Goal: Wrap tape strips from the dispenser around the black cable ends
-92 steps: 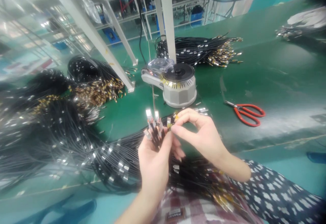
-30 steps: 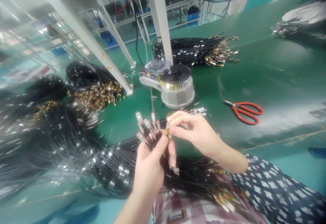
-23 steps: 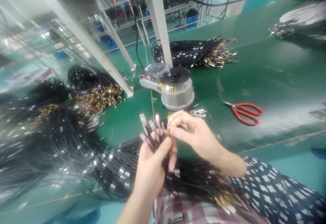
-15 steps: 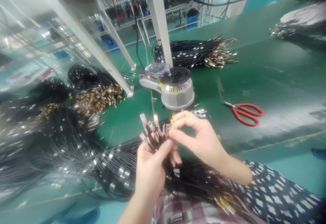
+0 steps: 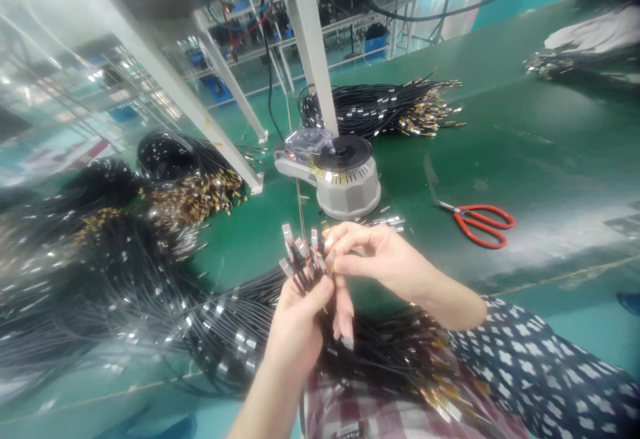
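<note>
The left hand (image 5: 303, 322) is grasping a bunch of black cables, and their silver plugs (image 5: 301, 250) are fanning out above its thumb, toward the far side. The right hand (image 5: 385, 259) is bending in from the right, its thumb and forefinger pinching one small plug (image 5: 333, 260) at the right side of that bunch; a bit of yellow is showing at its fingertips, too blurred to name. More cables (image 5: 385, 346) are lying at the near side, over the person's checked apron (image 5: 370, 402), and a thick spread of cables (image 5: 220, 326) is running off to the left. Just beyond the hands, a tape dispenser (image 5: 349, 196) is standing on the green table (image 5: 500, 152). Red-handled scissors (image 5: 463, 212) are lying to the right, well apart from both hands. A far bundle of cables (image 5: 365, 102) is resting behind the dispenser, and a gold-tipped pile (image 5: 195, 189) is lying to the left
</note>
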{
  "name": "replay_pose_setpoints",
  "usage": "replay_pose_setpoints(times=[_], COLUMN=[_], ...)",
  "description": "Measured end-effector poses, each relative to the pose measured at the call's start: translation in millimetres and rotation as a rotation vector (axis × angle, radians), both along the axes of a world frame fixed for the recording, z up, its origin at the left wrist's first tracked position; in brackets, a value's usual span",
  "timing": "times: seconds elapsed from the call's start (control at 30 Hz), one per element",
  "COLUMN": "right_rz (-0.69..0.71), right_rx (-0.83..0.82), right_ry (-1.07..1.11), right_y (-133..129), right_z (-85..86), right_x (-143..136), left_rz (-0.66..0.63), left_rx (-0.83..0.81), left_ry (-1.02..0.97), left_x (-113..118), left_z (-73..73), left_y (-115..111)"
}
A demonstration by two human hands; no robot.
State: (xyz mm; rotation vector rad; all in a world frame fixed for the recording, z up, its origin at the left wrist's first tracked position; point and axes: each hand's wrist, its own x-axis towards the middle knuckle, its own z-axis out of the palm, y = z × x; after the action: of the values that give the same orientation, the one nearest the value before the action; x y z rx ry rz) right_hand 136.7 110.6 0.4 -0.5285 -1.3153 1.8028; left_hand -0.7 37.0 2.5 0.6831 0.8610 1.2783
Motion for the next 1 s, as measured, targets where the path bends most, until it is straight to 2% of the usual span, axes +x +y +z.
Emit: replay_pose_setpoints(times=[0.13, 0.2, 0.33, 0.53, 0.73, 0.83, 1.0], right_rz=[0.129, 0.132, -0.127, -0.252, -0.370, -0.337, -0.302], right_rx=[0.002, 0.028, 0.173, 0.252, 0.250, 0.211, 0.207], right_ry=[0.003, -0.020, -0.188, -0.307, -0.374, -0.367, -0.371], right_y=[3, 5, 7, -7, -12, -11, -16], right_z=[-1.1, -1.0, 1.7, 7.9, 5.6, 4.2, 4.5], right_x=[9, 15, 18, 8, 12, 12, 9], left_rz=[0.034, 0.069, 0.156, 0.120, 0.382, 0.329, 0.241], left_rx=[-0.050, -0.069, -0.055, -0.042, -0.018, -0.068, -0.111], left_ry=[0.020, 0.049, 0.167, 0.224, 0.270, 0.248, 0.351], left_x=[0, 1, 4, 7, 8, 11, 14], left_z=[0.9, 1.2, -0.8, -4.0, -0.9, 2.3, 6.4], left_y=[2, 2, 3, 0, -2, -2, -1])
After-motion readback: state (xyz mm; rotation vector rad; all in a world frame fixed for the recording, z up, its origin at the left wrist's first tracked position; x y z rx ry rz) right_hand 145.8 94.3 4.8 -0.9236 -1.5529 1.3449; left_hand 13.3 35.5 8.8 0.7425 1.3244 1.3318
